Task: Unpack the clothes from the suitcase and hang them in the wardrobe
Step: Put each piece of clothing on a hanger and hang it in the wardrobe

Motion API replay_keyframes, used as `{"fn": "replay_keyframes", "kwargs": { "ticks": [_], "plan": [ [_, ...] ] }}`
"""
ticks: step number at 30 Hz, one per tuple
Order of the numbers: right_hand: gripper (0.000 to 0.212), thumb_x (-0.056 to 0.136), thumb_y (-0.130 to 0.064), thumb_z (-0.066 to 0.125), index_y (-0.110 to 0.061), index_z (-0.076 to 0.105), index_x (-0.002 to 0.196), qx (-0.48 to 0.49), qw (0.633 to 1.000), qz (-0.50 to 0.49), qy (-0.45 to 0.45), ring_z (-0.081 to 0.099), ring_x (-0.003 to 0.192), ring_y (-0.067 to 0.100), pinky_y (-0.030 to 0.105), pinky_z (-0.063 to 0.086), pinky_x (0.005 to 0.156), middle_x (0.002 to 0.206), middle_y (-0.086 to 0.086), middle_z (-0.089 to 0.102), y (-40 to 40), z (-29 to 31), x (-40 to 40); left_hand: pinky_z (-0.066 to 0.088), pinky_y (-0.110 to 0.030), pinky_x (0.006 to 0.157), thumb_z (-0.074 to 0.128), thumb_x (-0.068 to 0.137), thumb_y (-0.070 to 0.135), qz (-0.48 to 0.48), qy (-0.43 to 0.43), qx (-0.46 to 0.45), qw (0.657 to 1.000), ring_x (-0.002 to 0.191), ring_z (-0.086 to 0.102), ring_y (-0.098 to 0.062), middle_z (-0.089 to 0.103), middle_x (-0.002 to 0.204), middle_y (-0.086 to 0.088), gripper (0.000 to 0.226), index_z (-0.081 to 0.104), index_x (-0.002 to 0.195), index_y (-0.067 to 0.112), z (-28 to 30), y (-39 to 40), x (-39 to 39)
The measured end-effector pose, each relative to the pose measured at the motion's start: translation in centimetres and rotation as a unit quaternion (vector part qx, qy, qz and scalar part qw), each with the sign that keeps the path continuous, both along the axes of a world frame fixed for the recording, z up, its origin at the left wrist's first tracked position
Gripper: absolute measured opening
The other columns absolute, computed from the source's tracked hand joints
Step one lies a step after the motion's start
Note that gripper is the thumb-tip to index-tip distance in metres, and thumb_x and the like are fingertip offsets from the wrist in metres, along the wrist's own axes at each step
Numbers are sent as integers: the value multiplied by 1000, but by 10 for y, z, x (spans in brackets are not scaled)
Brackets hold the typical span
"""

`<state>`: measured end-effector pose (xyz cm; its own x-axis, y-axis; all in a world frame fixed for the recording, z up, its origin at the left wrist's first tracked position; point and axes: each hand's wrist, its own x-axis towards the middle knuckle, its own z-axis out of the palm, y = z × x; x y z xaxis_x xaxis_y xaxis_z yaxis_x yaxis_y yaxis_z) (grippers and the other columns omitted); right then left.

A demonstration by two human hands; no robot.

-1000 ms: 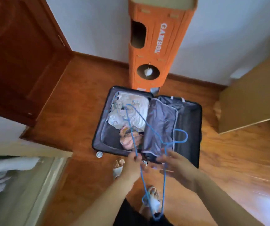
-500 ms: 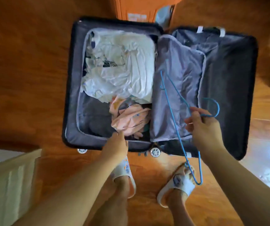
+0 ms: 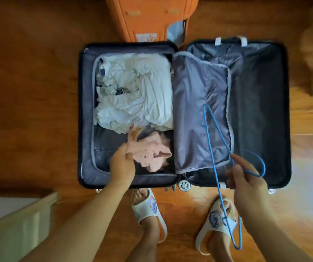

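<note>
A glossy orange-brown wooden floor [image 3: 29,110] fills the view, with a dark suitcase [image 3: 276,110] lying open on it, an orange cardboard tower [image 3: 148,16] touching its far edge and a pale cabinet corner [image 3: 10,229] near left. Its left half holds crumpled white clothes [image 3: 138,95] and a pink garment [image 3: 151,154]; a grey divider flap [image 3: 195,110] covers part of the right half. The left hand [image 3: 122,167] pinches the pink garment's edge, while the right hand [image 3: 248,184] is curled round a blue wire hanger [image 3: 211,148] held above the right half.

My left hand [image 3: 122,165] covers the near edge of the pink garment [image 3: 151,152]. The orange box [image 3: 150,17] is cut off at the top; its label is perhaps too blurred to read.
</note>
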<state>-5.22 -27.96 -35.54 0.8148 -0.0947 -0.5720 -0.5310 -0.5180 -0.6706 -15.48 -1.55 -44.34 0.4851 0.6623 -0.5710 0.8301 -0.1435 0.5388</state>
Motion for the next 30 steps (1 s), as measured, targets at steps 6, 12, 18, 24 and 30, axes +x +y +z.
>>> {"fn": "replay_keyframes", "kwargs": {
  "ticks": [6,12,18,24,30],
  "plan": [
    [28,102,-21,53,-43,69,101,19,996,89,-21,60,62,18,24,47,59,70,-7,70,-9,175,16,46,-10,61,56,93,-2,16,-115,-75,990,75,64,1,71,88,5,28,71,99,21,293,-4,11],
    [26,91,-8,68,-32,72,99,93,954,282,-46,48,57,12,22,41,56,74,13,62,-30,359,29,44,-25,57,69,84,5,-62,-181,42,981,60,54,-7,60,63,10,15,68,77,18,541,-40,7],
    [44,72,-27,88,-42,58,101,195,868,407,-208,54,86,-7,6,39,76,96,-18,54,15,543,-1,37,-28,59,65,94,30,-182,-273,249,911,61,49,-9,54,63,8,28,59,70,17,743,-69,1],
    [37,93,-30,63,-19,49,60,61,828,430,-355,49,68,28,34,33,59,57,-5,47,49,667,38,44,-24,78,46,102,21,-228,-269,373,858,90,63,-2,66,89,20,32,66,94,45,851,-68,-36],
    [28,88,-24,65,-7,64,67,66,811,424,-398,41,56,16,30,32,52,57,5,45,6,791,79,51,-33,83,52,87,-11,-136,-273,402,864,94,67,-9,74,95,17,47,77,105,25,838,-40,-74]
  ]
}}
